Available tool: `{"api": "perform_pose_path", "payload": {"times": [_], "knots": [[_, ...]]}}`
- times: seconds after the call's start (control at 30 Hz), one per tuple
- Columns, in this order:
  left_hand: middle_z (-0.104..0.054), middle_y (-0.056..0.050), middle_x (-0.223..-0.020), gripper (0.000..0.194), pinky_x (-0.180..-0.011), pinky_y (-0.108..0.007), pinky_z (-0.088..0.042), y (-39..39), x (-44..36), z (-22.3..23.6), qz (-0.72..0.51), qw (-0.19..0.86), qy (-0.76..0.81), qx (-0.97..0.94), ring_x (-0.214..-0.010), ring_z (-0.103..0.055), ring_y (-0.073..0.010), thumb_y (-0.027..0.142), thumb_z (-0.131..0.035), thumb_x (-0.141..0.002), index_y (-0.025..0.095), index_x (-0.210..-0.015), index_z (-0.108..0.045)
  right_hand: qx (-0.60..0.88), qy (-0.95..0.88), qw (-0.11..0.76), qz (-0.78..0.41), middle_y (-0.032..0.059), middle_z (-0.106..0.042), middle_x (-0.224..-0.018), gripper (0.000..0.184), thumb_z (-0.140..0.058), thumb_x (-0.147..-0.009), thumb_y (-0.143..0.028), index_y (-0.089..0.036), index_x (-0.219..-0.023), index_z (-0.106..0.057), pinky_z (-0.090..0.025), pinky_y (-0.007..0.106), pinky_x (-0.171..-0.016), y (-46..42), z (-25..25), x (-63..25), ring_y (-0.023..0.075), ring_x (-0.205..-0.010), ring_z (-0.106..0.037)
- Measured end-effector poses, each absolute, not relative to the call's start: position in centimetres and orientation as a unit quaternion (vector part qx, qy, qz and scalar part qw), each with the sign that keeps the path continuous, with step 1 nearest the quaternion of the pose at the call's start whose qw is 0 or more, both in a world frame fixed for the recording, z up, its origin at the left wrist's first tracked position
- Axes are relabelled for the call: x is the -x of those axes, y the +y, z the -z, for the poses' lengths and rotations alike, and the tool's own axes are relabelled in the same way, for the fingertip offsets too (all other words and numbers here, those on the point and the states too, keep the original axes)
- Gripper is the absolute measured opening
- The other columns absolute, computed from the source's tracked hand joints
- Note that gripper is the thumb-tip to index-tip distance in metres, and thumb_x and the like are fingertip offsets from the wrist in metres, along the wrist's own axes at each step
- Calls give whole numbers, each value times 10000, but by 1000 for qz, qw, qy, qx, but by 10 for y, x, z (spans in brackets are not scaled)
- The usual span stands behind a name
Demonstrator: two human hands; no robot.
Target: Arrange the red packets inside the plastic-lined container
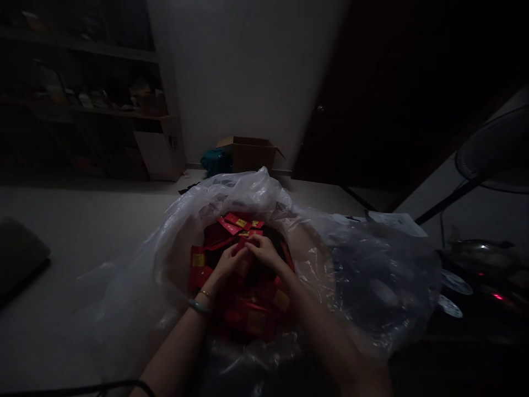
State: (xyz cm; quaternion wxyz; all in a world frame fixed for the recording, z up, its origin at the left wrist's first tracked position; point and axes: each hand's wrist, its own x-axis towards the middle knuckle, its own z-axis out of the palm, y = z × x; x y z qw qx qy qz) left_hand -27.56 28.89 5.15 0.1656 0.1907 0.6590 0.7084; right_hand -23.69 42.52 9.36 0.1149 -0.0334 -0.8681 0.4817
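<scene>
In the dim head view, my left hand and my right hand meet over a big open clear plastic bag. Their fingertips pinch a small red packet between them, its details lost in the dark. Below and around my hands lies a heap of similar red packets, several with yellow patches. One packet with a yellow patch leans at the bag's left side, beside my left wrist. A bangle and a thin bracelet circle that wrist.
Loose plastic spreads right over a dark surface beside two patterned dishes, a pan and a red light. A fan stands at right. Beyond the bag are a cardboard box and a teal bundle; shelves stand left.
</scene>
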Motion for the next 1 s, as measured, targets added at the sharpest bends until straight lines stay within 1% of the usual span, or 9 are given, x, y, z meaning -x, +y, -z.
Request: {"api": "perform_pose_path", "payload": {"times": [0.1,0.2,0.3,0.4,0.47,0.57,0.77,0.87,1.0], "knots": [[-723,-75,-860,539,-683,-307,-510,287,276,-53,-747,237,604,-143,-751,-662,-212,589,-662,-665,124,-938,-680,13,-851,135,-507,32,-684,-892,188,-622,-717,-252,-164,-880,-659,-459,294,-773,435,-91,235,173,-830,-606],[-724,-69,-852,557,-654,-282,-496,285,276,-53,-758,231,599,-116,-728,-657,-200,571,-725,-608,125,-941,-686,18,-834,170,-525,56,-674,-997,240,-635,-697,-241,-168,-925,-650,-463,303,-812,436,-88,232,181,-929,-604],[-719,-69,-877,568,-678,-290,-497,285,277,-53,-754,208,611,-118,-762,-654,-205,557,-739,-584,131,-954,-674,39,-834,177,-522,57,-678,-994,229,-615,-719,-239,-176,-936,-653,-470,309,-804,433,-88,230,181,-917,-612],[-715,-71,-915,533,-746,-306,-496,286,278,-54,-746,174,624,-152,-838,-650,-214,528,-738,-586,140,-945,-662,26,-859,165,-485,38,-684,-890,140,-599,-744,-215,-184,-866,-662,-471,310,-777,431,-96,225,178,-846,-616],[-713,-70,-927,495,-773,-312,-493,285,278,-54,-735,161,634,-180,-869,-646,-218,506,-728,-600,149,-937,-658,-12,-881,183,-436,39,-670,-862,79,-584,-763,-179,-189,-793,-656,-458,321,-813,430,-103,220,184,-881,-601],[-714,-63,-915,433,-768,-318,-495,284,279,-52,-719,156,644,-207,-864,-647,-219,481,-709,-623,165,-913,-654,-78,-905,205,-365,51,-648,-892,99,-563,-786,-136,-195,-776,-642,-437,331,-853,429,-110,214,187,-925,-576],[-710,-54,-867,395,-769,-331,-505,283,282,-47,-728,147,634,-215,-843,-659,-222,395,-751,-572,168,-872,-632,-94,-931,163,-313,74,-642,-973,191,-643,-769,-205,-186,-960,-637,-440,329,-842,425,-102,206,196,-942,-567],[-710,-92,-959,445,-806,-348,-504,282,283,-48,-746,154,606,-228,-902,-659,-241,350,-767,-565,165,-950,-643,-106,-946,124,-279,67,-660,-959,187,-667,-756,-214,-198,-942,-666,-426,324,-853,426,-99,205,206,-985,-549],[-688,-123,-1090,505,-864,-372,-490,279,281,-53,-728,186,617,-234,-1004,-635,-271,390,-756,-594,156,-1031,-659,-96,-969,85,-210,70,-666,-965,207,-656,-775,-250,-199,-973,-685,-409,336,-851,427,-100,207,216,-977,-525]]}}
